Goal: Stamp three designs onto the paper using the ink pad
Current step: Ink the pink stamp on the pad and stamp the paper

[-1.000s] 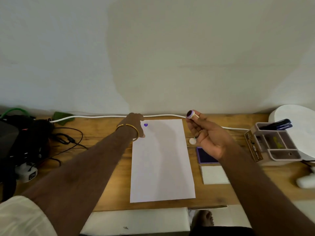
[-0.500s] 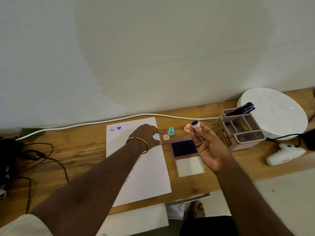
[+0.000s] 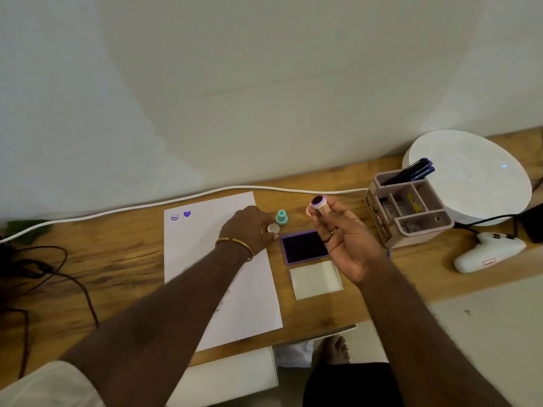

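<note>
Two designs on paper [image 3: 205, 259], top left corner. Left hand [image 3: 249, 230] moved off that corner to paper's right edge, fingers closing on white stamp [image 3: 273, 228]. Right hand [image 3: 343, 239] pinched used stamp [image 3: 318, 202], inked face up, above open ink pad [image 3: 304, 246]. Third design pending.

**Layout on the desk**

The paper [image 3: 223, 259] lies at the middle of the desk [image 3: 117, 259], reaching from near the back edge to near the front edge. Two stamped marks [image 3: 180, 215] sit side by side in its far left corner. Just right of the paper lies the ink pad [image 3: 304, 246], its lid [image 3: 316, 279] in front of it, touching. Behind the pad stand two stamps [image 3: 277, 223]. Further right stands an organiser [image 3: 411, 212] with pens [image 3: 417, 171] in its back compartment. A cable [image 3: 147, 205] runs along the back edge.
</note>
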A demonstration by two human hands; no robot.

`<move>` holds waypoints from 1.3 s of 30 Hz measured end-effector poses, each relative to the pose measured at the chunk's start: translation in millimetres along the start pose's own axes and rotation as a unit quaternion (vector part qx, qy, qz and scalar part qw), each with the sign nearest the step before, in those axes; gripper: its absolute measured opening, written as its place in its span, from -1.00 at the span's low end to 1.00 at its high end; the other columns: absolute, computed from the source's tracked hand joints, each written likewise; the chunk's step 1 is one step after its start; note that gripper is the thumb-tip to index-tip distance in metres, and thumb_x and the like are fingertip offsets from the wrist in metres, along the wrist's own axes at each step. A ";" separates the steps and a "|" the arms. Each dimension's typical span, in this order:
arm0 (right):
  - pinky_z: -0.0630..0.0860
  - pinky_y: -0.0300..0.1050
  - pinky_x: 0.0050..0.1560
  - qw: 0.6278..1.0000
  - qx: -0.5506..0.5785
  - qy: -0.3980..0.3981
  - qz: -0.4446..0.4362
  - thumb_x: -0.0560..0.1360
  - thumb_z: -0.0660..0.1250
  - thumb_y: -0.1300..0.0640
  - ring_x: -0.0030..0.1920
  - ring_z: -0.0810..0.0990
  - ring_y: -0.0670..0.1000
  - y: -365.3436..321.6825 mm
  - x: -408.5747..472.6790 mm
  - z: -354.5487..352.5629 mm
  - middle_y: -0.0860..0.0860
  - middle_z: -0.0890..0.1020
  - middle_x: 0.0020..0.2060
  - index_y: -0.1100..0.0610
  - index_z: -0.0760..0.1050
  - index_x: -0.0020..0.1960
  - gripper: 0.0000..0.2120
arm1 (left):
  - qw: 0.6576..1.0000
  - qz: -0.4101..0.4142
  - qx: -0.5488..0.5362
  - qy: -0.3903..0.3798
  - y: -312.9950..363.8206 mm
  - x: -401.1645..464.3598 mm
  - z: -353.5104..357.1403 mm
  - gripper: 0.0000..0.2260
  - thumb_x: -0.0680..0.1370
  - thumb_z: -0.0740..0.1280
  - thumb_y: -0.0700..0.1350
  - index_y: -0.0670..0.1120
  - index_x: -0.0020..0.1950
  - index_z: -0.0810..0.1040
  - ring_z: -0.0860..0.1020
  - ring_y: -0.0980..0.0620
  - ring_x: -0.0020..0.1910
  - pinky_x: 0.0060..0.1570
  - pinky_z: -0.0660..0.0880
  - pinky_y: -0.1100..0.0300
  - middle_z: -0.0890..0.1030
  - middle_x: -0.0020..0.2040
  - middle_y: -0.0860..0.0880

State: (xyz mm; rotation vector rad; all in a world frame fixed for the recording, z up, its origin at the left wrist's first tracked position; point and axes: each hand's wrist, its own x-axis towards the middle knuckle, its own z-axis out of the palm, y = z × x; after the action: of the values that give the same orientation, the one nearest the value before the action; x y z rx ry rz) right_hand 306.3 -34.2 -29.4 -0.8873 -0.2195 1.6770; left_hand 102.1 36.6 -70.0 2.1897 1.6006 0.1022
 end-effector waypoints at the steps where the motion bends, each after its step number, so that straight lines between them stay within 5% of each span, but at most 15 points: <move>1: 0.58 -0.12 0.15 1.000 -0.008 0.002 0.001 0.52 0.34 0.30 0.23 0.60 0.12 0.9 0.0 -0.1 0.21 0.62 0.22 0.23 0.50 0.31 -0.64 | 1.000 0.004 0.007 0.001 -0.4 -0.7 0.4 -0.63 0.47 0.35 0.19 0.02 0.17 0.58 0.52 -0.02 0.01 -0.06 0.44 0.17 0.60 0.07 -0.02; 8: 0.60 -0.03 0.13 0.974 -0.215 0.063 -0.046 0.50 0.38 0.30 0.18 0.63 0.08 15.9 1.4 8.3 0.07 0.67 0.14 0.10 0.61 0.15 -0.74 | 0.996 0.047 -0.075 0.032 -4.2 -6.7 -8.5 -0.66 0.43 0.41 0.09 -0.03 0.13 0.59 0.53 0.04 -0.08 -0.08 0.50 0.17 0.65 0.03 0.00; 12: 0.62 0.04 0.11 0.937 -0.336 0.072 -0.065 0.50 0.41 0.21 0.14 0.62 0.10 29.1 1.3 16.4 0.02 0.69 0.07 0.06 0.62 0.17 -0.75 | 0.980 0.091 -0.162 0.066 2.6 -9.0 -19.6 -0.73 0.38 0.48 -0.05 -0.04 0.06 0.65 0.50 0.19 -0.24 -0.26 0.39 0.43 0.66 -0.09 0.04; 21: 0.59 0.12 0.17 0.935 -0.343 0.065 -0.064 0.51 0.40 0.21 0.15 0.61 0.15 32.6 3.0 19.1 0.07 0.69 0.06 0.08 0.62 0.15 -0.78 | 0.944 0.084 -0.318 0.022 8.3 -11.5 -26.0 -0.73 0.34 0.55 -0.12 -0.05 0.02 0.67 0.53 0.23 -0.34 -0.27 0.50 0.42 0.63 -0.26 0.11; 27: 0.58 0.11 0.18 0.932 -0.353 0.059 -0.059 0.50 0.40 0.21 0.13 0.61 0.13 28.6 3.0 18.0 0.05 0.69 0.04 0.09 0.62 0.16 -0.76 | 0.945 0.060 -0.321 0.018 8.7 -8.0 -26.1 -0.71 0.39 0.52 -0.04 0.03 0.10 0.67 0.58 0.15 -0.09 -0.13 0.52 0.37 0.63 -0.04 0.13; 30: 0.60 0.09 0.15 0.921 -0.380 0.060 -0.063 0.50 0.42 0.19 0.13 0.60 0.12 28.6 3.1 19.2 0.04 0.68 0.05 0.08 0.62 0.16 -0.76 | 0.941 0.060 -0.333 0.008 11.0 -8.2 -25.9 -0.72 0.39 0.52 -0.08 0.01 0.09 0.67 0.58 0.25 -0.13 -0.17 0.48 0.44 0.63 -0.12 0.19; 35: 0.62 0.02 0.08 0.917 -0.390 0.047 -0.064 0.48 0.43 0.18 0.12 0.60 0.10 23.5 2.9 16.6 0.04 0.68 0.05 0.07 0.63 0.16 -0.75 | 0.937 0.061 -0.345 -0.002 15.0 -6.2 -28.9 -0.71 0.36 0.54 -0.09 -0.02 0.07 0.68 0.62 0.11 -0.11 -0.11 0.56 0.31 0.69 -0.11 0.09; 39: 0.62 -0.07 -0.02 0.909 -0.410 0.039 -0.063 0.48 0.43 0.18 0.10 0.61 0.09 20.8 2.5 13.6 0.02 0.68 0.03 0.05 0.64 0.14 -0.76 | 0.941 0.056 -0.334 -0.027 16.6 -3.7 -32.5 -0.72 0.34 0.56 -0.08 -0.02 0.03 0.70 0.60 0.25 -0.19 -0.26 0.47 0.46 0.66 -0.21 0.21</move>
State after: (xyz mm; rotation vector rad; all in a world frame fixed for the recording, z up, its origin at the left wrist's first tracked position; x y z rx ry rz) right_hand 281.6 -34.4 -32.9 -1.5139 -0.9533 1.4106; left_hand 105.9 38.5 -33.6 1.7199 1.1730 0.5319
